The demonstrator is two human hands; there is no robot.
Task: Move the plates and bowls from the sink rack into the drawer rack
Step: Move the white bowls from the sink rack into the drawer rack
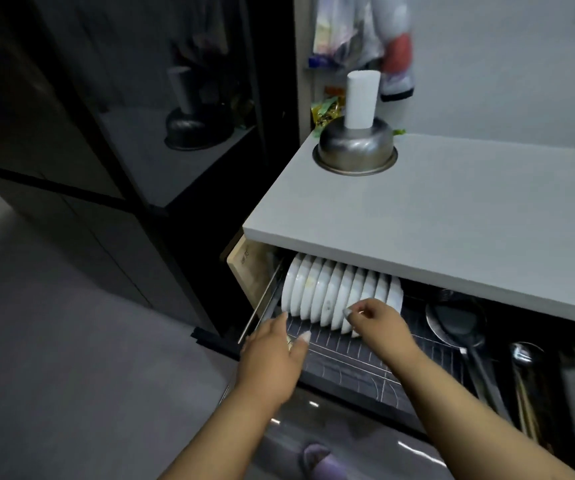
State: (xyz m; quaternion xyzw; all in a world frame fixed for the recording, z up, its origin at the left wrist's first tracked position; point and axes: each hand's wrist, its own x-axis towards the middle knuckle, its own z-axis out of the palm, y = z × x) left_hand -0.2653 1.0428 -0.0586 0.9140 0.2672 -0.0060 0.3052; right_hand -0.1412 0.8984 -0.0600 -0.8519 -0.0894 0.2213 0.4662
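The drawer rack is pulled out under the grey counter. Several white plates stand on edge in a row at its back left. My right hand sits at the near right end of that row, fingers curled, and its fingertips pinch the rim of the nearest white plate. My left hand hovers over the rack's front left corner with fingers straight and spread, holding nothing. The sink rack is out of view.
An upturned steel bowl with a white cylinder on it stands on the counter. Ladles and utensils fill the drawer's right side. A wooden board stands left of the drawer. A dark glass cabinet is on the left.
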